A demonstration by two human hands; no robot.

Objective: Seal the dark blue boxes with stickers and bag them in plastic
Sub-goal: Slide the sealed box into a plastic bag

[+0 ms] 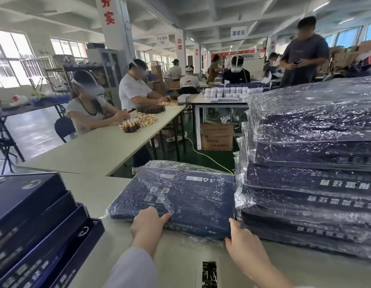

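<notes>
Everything here is placed from the bagged box (191,196), a dark blue box in crinkled clear plastic that lies flat on the pale table (93,190) at mid-frame.

Far to its left, at the table's edge, stands a stack of unbagged boxes (35,225), dark blue with no plastic, the lower ones shifted out of line. Bare tabletop separates that stack from the bagged box.

At the box's near-left edge the left hand (148,223) grips it, one digit laid on top of the plastic and the rest curled under the edge. At its near-right corner the right hand (242,242) holds it, thumb pressed against the corner.

Nearer the person than the box, between the forearms, lies a dark glossy strip (209,275) on a white backing.

Hard against the box's right side rises the pile of bagged boxes (315,163), several high and much taller than the box, its loose plastic touching the box's edge.

Beyond the box runs a long table (110,142) with amber bottles (134,125) and seated workers (87,104). Behind its far-right corner a cardboard carton (216,137) sits on the floor, with a yellow cable (207,156) trailing.
</notes>
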